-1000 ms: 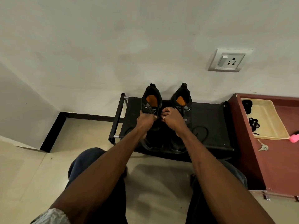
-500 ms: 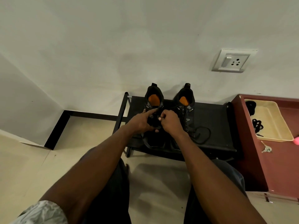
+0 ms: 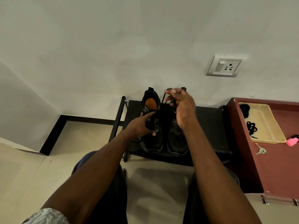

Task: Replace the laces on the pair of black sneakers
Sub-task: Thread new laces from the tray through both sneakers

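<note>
Two black sneakers stand side by side on a low black rack (image 3: 208,126) against the wall. The left sneaker (image 3: 151,139) shows an orange insole. My left hand (image 3: 140,126) holds its tongue, forefinger stretched along the top and thumb underneath. My right hand (image 3: 181,105) is raised above the right sneaker (image 3: 176,143) and pinches a black lace (image 3: 163,98) that runs taut down to the left sneaker's eyelets. The right hand hides most of the right sneaker's opening.
A maroon cabinet (image 3: 275,167) stands right of the rack. On it lie a cream tray (image 3: 265,125) with coiled black laces (image 3: 251,127), a key (image 3: 261,151) and a pink object (image 3: 292,141). A wall socket (image 3: 225,66) is above. My knees are below the rack.
My right hand has risen from the left sneaker's eyelets, drawing the lace up and away. My left hand shifted to hold the tongue.
</note>
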`<state>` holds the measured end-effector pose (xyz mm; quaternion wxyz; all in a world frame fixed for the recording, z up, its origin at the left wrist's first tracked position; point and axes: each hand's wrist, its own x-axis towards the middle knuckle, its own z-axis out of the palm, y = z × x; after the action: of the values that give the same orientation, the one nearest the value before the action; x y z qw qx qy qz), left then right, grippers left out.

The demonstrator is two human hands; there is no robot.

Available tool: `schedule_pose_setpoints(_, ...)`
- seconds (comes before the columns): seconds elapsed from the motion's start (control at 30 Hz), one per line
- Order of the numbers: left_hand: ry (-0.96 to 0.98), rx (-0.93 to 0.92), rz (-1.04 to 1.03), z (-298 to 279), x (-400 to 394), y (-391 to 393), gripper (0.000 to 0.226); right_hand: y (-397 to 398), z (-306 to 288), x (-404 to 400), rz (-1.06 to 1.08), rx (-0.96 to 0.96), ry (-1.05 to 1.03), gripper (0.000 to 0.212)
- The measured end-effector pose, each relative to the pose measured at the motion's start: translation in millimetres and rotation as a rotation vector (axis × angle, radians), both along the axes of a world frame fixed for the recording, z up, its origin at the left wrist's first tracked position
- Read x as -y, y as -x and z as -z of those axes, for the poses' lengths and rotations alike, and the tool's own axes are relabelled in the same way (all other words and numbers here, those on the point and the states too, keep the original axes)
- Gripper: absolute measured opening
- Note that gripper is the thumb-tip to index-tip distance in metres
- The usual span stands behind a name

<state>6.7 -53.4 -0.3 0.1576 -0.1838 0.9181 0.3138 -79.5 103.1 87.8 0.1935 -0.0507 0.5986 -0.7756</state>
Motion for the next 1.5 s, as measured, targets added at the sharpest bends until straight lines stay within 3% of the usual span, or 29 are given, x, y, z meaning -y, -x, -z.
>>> schedule_pose_setpoints(0.17, -0.041, -0.008, -0.005, 1.5, 0.6, -0.2, 0.102, -7.1, -78.6, -23.0, 0.152, -0.317, 0.027, 0.01)
schedule_pose_setpoints(0.3, -0.05, -0.005, -0.008, 1.2, 0.6, -0.8, 0.103, -2.1, -87.4, -25.7, 0.203, -0.339, -0.033, 0.011)
schedule_pose_setpoints(0.33, -0.047, 0.002, -0.009, 0.8, 0.6, -0.7, 0.103, 2.9, -78.3, -25.3, 0.231, -0.317, -0.149, 0.013)
schedule_pose_setpoints(0.47, -0.021, 0.012, -0.008, -1.5, -0.1, -0.9, 0.102, 20.2, -32.9, -33.4, 0.318, -0.354, -1.187, 0.025)
schedule_pose_setpoints(0.53, -0.006, 0.011, 0.0, -2.3, -0.8, -0.3, 0.101, 18.3, -13.7, -37.8, 0.22, -0.345, -1.393, 0.029)
schedule_pose_setpoints(0.6, 0.004, 0.018, 0.007, -2.8, -1.8, 0.4, 0.102, 18.1, 8.4, -35.6, 0.148, -0.414, -1.456, 0.044)
schedule_pose_setpoints(0.67, 0.002, 0.017, 0.01, -3.0, -2.3, 0.6, 0.101, 16.1, 22.8, -26.3, 0.02, -0.522, -1.302, 0.029)
schedule_pose_setpoints(0.73, -0.002, 0.009, 0.012, -3.8, -2.1, 0.4, 0.1, 11.2, 36.6, -14.1, -0.169, -0.472, -1.062, 0.009)
schedule_pose_setpoints(0.77, 0.001, 0.004, 0.016, -3.9, -1.9, 0.1, 0.099, 8.1, 43.5, -8.6, -0.257, -0.452, -1.021, 0.009)
schedule_pose_setpoints(0.9, 0.025, 0.006, 0.022, -4.8, -2.4, 0.5, 0.095, 2.1, 71.0, 1.4, -0.419, -0.52, -1.26, 0.02)
schedule_pose_setpoints(1.0, 0.019, 0.009, 0.021, -6.2, -3.8, 0.9, 0.095, 4.9, 82.0, 3.0, -0.4, -0.52, -1.294, 0.014)
schedule_pose_setpoints(1.1, 0.031, 0.014, 0.022, -5.4, -3.6, 0.8, 0.096, 9.2, 72.0, 5.4, -0.307, -0.467, -1.252, 0.023)
schedule_pose_setpoints(1.2, 0.031, 0.019, 0.01, -3.1, -4.2, 1.3, 0.101, 10.2, 36.7, 4.9, -0.085, -0.241, -0.74, 0.019)
schedule_pose_setpoints(1.27, 0.03, 0.026, -0.001, -2.5, -5.3, 1.5, 0.104, 6.1, 3.7, 0.9, 0.048, -0.21, -0.431, 0.016)
schedule_pose_setpoints(1.4, 0.021, 0.03, -0.017, -0.7, -5.2, 1.3, 0.106, 1.0, -50.0, -7.4, 0.148, -0.285, -0.064, 0.017)
schedule_pose_setpoints(1.5, 0.033, 0.025, -0.008, -0.9, -7.0, 0.7, 0.104, -2.3, -66.3, -10.7, 0.158, -0.296, 0.066, 0.019)
